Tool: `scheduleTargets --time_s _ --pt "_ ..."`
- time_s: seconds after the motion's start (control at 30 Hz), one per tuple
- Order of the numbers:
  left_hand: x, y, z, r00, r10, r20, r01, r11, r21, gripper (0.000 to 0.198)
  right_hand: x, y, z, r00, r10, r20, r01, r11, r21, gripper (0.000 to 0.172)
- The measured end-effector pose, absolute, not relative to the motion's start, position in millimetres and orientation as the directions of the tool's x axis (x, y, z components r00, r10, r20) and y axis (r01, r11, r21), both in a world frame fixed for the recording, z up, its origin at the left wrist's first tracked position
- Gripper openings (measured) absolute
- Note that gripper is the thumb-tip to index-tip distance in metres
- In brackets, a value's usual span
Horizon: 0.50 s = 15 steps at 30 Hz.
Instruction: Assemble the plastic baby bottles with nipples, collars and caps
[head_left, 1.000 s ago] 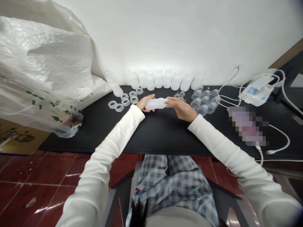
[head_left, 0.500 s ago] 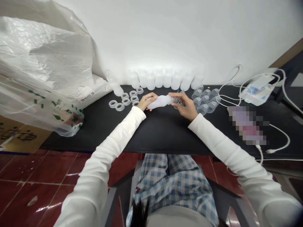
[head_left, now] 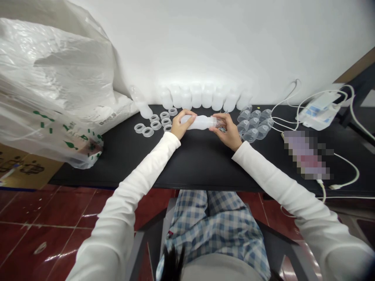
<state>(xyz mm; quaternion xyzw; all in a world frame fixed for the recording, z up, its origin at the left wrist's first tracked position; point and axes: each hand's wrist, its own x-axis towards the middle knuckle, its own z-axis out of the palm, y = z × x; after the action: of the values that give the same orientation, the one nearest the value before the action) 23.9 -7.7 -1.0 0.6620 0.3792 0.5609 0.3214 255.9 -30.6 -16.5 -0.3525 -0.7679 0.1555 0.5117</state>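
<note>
A frosted white plastic bottle [head_left: 201, 122] lies level above the black table, its neck pointing right. My left hand [head_left: 182, 125] is closed around the bottle's base end. At the neck, my right hand [head_left: 227, 130] grips a clear dome cap [head_left: 220, 122], its fingers hiding much of it. The cap meets the bottle; how firmly it sits there I cannot tell. Left of my left hand lie several translucent rings [head_left: 148, 132]. Beside my right hand are several clear dome caps [head_left: 250, 135] in a cluster.
Several white bottles [head_left: 207, 98] stand in a row against the wall. A bottle with a clear cap [head_left: 144, 110] stands farther left. Large plastic bags [head_left: 73, 70] crowd the left side. On the right are a white power strip [head_left: 318, 113], cables and a blurred-out flat item [head_left: 306, 154].
The bottle has turned more level and shifted slightly right. My right fingers now wrap over the clear cap at its neck. My left thumb has moved up onto the bottle's side.
</note>
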Motion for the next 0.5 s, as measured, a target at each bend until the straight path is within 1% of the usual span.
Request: scheduleTargets --time_s 0.07,0.17,0.27,0.33,0.43,0.47,0.5 --pt "23.6 -6.5 -1.7 0.069 0.894 0.443 0.111 -0.448 0.887 0.06 254.4 -31.1 -18.6 -0.279 0.656 0.702 0.42 0.74 -0.525 0.048" --pt "23.7 -4.9 -2.5 0.059 0.928 0.369 0.063 -0.372 0.926 0.065 252.5 -34.2 -17.5 -0.343 0.576 0.742 0.474 0.788 -0.393 0.03" --pt "24.6 -5.5 -0.4 0.087 0.947 0.309 0.046 -0.313 0.949 0.062 252.3 -37.2 -14.3 -0.369 0.521 0.77 0.488 0.814 -0.316 0.018" --pt "24.6 -6.0 1.6 0.137 0.965 0.224 0.053 -0.233 0.971 0.058 253.1 -37.9 -13.2 -0.383 0.502 0.775 0.476 0.827 -0.3 0.018" --pt "23.3 -5.0 2.1 0.189 0.978 0.085 0.065 -0.099 0.993 0.054 254.9 -36.8 -14.0 -0.408 0.518 0.752 0.454 0.83 -0.325 0.018" --pt "22.8 -4.2 1.4 0.193 0.979 0.068 0.063 -0.081 0.995 0.053 255.6 -36.0 -14.6 -0.414 0.535 0.736 0.451 0.823 -0.345 0.019" --pt "22.3 -3.5 0.4 0.199 0.978 0.068 0.061 -0.082 0.995 0.053 256.2 -35.1 -15.2 -0.413 0.559 0.719 0.454 0.811 -0.369 0.026"
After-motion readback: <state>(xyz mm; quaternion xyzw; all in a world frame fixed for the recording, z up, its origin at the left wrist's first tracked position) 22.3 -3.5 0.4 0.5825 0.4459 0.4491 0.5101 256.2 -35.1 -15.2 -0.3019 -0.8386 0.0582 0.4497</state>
